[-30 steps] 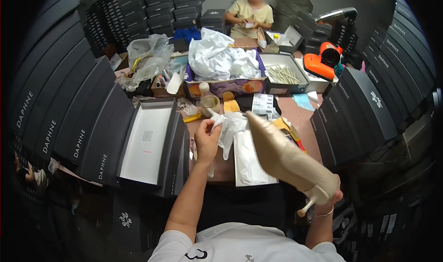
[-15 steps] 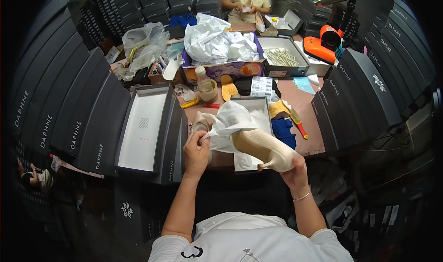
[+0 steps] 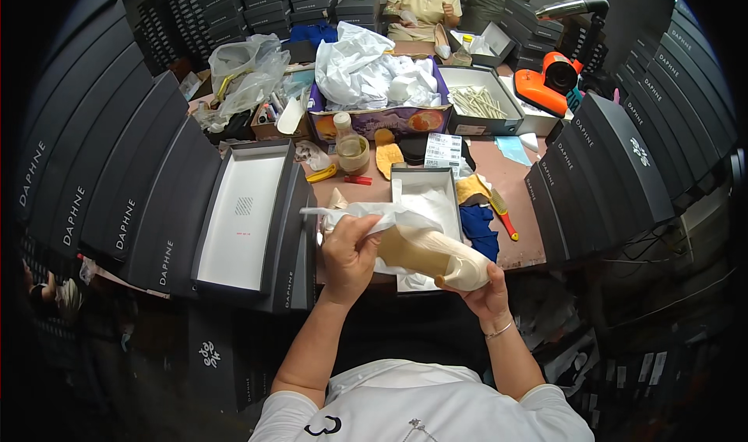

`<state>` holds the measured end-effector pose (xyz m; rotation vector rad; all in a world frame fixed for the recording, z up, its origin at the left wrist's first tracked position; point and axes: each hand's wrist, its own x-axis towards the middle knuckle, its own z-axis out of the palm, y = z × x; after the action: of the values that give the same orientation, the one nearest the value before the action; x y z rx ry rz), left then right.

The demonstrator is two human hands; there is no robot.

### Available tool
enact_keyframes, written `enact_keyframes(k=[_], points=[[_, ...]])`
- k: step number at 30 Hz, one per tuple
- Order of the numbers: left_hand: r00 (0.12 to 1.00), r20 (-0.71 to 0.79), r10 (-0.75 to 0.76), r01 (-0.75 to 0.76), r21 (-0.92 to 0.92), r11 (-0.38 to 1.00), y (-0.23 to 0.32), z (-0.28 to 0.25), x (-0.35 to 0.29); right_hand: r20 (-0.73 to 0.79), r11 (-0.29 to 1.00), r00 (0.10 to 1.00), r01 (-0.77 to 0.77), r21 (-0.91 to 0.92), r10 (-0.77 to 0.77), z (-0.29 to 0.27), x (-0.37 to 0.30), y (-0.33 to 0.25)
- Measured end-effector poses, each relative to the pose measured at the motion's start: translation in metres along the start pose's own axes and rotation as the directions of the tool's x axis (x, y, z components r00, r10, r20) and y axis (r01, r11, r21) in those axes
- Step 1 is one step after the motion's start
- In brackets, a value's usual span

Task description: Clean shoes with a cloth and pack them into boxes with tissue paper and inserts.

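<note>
A cream high-heeled shoe (image 3: 460, 257) is tilted in front of me. My right hand (image 3: 485, 295) is closed around its heel end. My left hand (image 3: 348, 257) is at the shoe's other end, fingers pinching thin white tissue paper (image 3: 405, 215) that lies along the shoe and partly hides it. Beyond the left hand, part of a second cream shoe (image 3: 337, 198) shows on the table; the rest is hidden. Under the held shoe stands a dark-rimmed shoe box (image 3: 423, 172) with white tissue (image 3: 431, 203) inside.
An upright open box part (image 3: 243, 208) and dark shoe boxes (image 3: 173, 232) flank the left; more boxes (image 3: 596, 150) line the right. Ahead are a carton of crumpled paper (image 3: 382, 123), a bottle (image 3: 352, 150), a red-handled brush (image 3: 505, 214) and blue cloth (image 3: 479, 228). A person (image 3: 425, 10) sits opposite.
My left hand has moved right and closer to the shoe, drawing the tissue flatter along it. The shoe and right hand have shifted slightly left. The person opposite has moved their hands apart.
</note>
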<state>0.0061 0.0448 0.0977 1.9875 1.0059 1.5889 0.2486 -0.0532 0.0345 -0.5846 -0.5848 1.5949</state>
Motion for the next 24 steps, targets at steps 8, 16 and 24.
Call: enact_keyframes(k=[8,16,24], points=[[0.924,0.156,0.349,-0.335,-0.111,0.936,0.066,0.007,-0.023,-0.208,0.979,0.957,0.205,-0.008,-0.203,0.059,0.005,0.023],[0.850,0.286,0.442,-0.364,-0.286,0.886,0.063,0.047,-0.056,-0.199,0.860,0.966,0.042,-0.508,-0.164,0.025,-0.002,0.005],[0.851,0.379,0.364,-0.201,-0.406,0.891,0.049,0.089,-0.068,0.318,-0.443,0.946,0.258,-0.859,-0.066,-0.030,-0.001,-0.079]])
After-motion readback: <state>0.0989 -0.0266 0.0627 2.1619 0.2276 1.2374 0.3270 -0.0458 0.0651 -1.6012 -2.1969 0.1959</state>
